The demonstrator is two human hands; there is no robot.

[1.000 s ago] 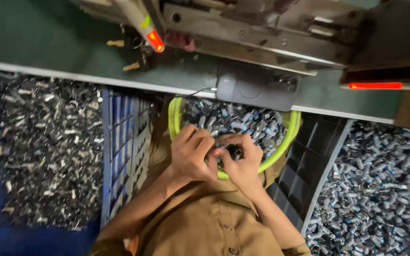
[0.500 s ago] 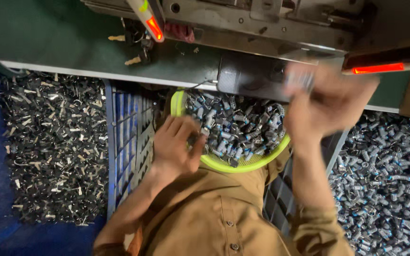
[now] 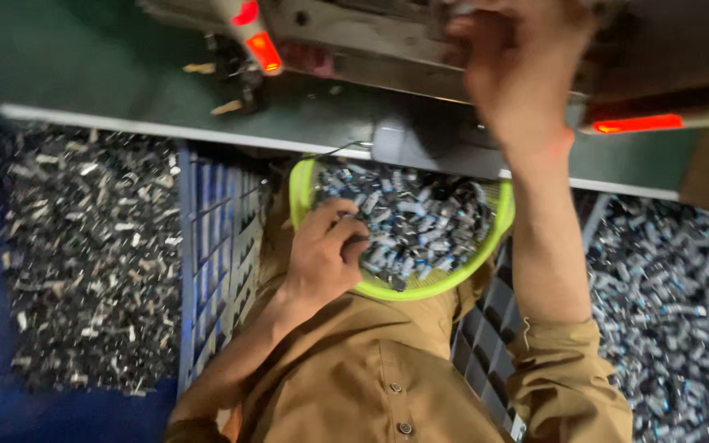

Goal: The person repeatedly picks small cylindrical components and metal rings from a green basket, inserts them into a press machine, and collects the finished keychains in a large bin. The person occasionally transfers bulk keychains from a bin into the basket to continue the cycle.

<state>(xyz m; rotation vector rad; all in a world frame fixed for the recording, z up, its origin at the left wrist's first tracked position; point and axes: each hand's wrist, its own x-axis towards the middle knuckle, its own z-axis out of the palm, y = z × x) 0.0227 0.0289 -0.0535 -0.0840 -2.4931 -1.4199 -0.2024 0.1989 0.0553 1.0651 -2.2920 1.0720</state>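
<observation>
Dim workshop floor seen from the head view: green metal machine bench (image 3: 125,74) runs across the top, with red indicator lights (image 3: 263,51) glowing on the machine body above it. Round lime-green plastic basket (image 3: 304,190) sits on the person's lap, heaped with small silver-and-blue cylindrical metal parts (image 3: 420,221). Left hand (image 3: 326,258) rests on the basket's near-left rim, fingers (image 3: 346,234) curled loosely into the parts, thumb and forefinger pinched close together; whether a part is actually between them cannot be told. Right hand (image 3: 519,70) is raised well beyond the basket, up at the grey machine fixture (image 3: 354,33), blurred, fingers bent around something there; what it has hold of, and how tightly, cannot be told. Left of the left hand stands a blue slatted plastic crate (image 3: 211,238), and past that a loose pile of dark metal scrap pieces (image 3: 84,254). Right of the right forearm lies another heap of silver-blue cylindrical parts (image 3: 666,295). Tan button shirt (image 3: 371,377) fills the bottom, below both hands.
</observation>
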